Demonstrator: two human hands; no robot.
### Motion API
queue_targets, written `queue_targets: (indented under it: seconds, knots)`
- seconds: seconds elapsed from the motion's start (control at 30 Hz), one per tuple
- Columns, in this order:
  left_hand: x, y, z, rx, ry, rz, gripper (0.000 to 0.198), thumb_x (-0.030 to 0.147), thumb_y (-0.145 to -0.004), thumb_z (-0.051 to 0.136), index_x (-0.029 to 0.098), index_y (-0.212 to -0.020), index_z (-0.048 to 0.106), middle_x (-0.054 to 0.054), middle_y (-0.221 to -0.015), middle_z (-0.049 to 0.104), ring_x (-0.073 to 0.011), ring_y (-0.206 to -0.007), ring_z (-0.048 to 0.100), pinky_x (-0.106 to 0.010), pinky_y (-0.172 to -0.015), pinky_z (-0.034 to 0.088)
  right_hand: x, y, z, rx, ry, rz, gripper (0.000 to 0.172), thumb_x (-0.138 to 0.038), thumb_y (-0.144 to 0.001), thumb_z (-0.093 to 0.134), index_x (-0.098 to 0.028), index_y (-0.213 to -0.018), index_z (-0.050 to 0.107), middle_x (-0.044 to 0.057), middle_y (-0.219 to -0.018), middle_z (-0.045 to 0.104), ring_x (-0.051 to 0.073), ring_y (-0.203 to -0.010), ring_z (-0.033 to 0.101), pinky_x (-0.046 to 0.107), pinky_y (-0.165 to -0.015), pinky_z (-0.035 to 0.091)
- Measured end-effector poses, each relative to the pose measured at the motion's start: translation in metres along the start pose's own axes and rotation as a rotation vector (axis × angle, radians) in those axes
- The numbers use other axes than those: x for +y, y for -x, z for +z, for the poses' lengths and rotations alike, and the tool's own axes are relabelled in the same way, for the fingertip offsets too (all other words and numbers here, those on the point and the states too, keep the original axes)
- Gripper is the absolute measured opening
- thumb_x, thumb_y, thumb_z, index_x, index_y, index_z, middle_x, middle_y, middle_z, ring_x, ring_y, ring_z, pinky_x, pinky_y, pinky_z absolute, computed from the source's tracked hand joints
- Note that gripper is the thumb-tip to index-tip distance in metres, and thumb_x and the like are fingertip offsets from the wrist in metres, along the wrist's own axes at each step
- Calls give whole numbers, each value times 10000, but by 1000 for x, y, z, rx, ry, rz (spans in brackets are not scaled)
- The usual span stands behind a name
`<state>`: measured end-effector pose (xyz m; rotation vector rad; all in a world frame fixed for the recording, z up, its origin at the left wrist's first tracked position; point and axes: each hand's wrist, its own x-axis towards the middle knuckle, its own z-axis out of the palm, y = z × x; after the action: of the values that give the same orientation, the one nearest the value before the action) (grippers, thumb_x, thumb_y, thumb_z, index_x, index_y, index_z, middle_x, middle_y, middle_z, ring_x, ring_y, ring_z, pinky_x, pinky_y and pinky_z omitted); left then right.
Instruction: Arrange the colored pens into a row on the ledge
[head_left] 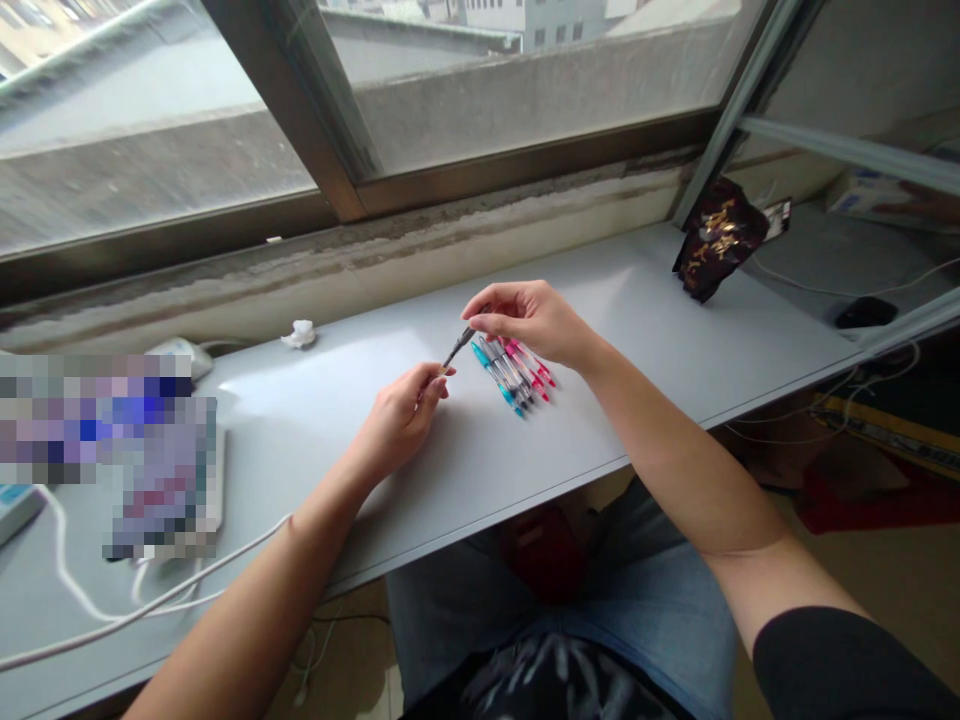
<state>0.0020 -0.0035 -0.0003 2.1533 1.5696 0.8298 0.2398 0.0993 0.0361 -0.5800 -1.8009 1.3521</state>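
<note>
A slim dark pen (459,345) slants between my two hands above the desk. My left hand (409,410) is closed on its lower end, where a small yellowish bit shows at the fingertips. Higher up, the thumb and fingers of my right hand (531,322) pinch the upper end. Just below the right hand, several gel pens lie side by side on the desk: a teal pen (497,377), grey and black pens (513,373) and pink-red pens (534,368). Part of that row is hidden behind the right hand.
A grey desk (300,450) runs beneath a window. Crumpled white tissue (301,334) lies near the wall. A dark snack bag (720,240) stands at the right by a metal frame (731,130). White cables (165,600) and blurred-out items (165,470) occupy the left.
</note>
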Motion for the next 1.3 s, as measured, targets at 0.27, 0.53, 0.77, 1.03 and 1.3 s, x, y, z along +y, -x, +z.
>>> queue_targets:
  seconds: [0.27,0.53,0.77,1.03,1.3]
  knots:
    - [0,0,1,3,9,-1,284,424,-1065,502,212,-1119,684,-37,-870,753,-178,-715,665,-295,-711,519,-1,-4,-1,181,-42,-82,236,-298,-889,770,-162,-1063,688,-22,-843,630,102,-717,584,249,-691,526]
    - [1,0,0,52,24,-1,253,418,-1042,566,205,-1046,703,-36,-841,751,-163,-709,656,-276,-658,492,-2,-5,-4,246,-33,-94,193,-303,-901,758,-166,-1015,683,-34,-785,594,98,-676,559,241,-645,511]
    - [0,1,0,122,36,1,257,433,-1013,642,207,-1062,752,-29,-815,742,-163,-702,642,-285,-682,518,4,-3,0,44,-52,24,250,-319,-873,806,-146,-1035,725,8,-845,693,118,-713,610,259,-642,484]
    - [0,2,-3,155,88,-41,302,456,-1004,670,192,-1045,812,-44,-819,799,-157,-662,682,-290,-675,556,2,-1,0,-37,-102,30,239,-263,-844,821,-115,-1020,758,21,-840,734,106,-665,604,268,-641,471]
    - [2,2,-1,166,150,-62,303,457,-977,701,190,-1027,836,-52,-825,828,-153,-644,697,-289,-678,576,0,3,-2,-40,224,134,524,-591,-956,717,-135,-702,670,28,-603,637,112,-566,550,267,-576,408]
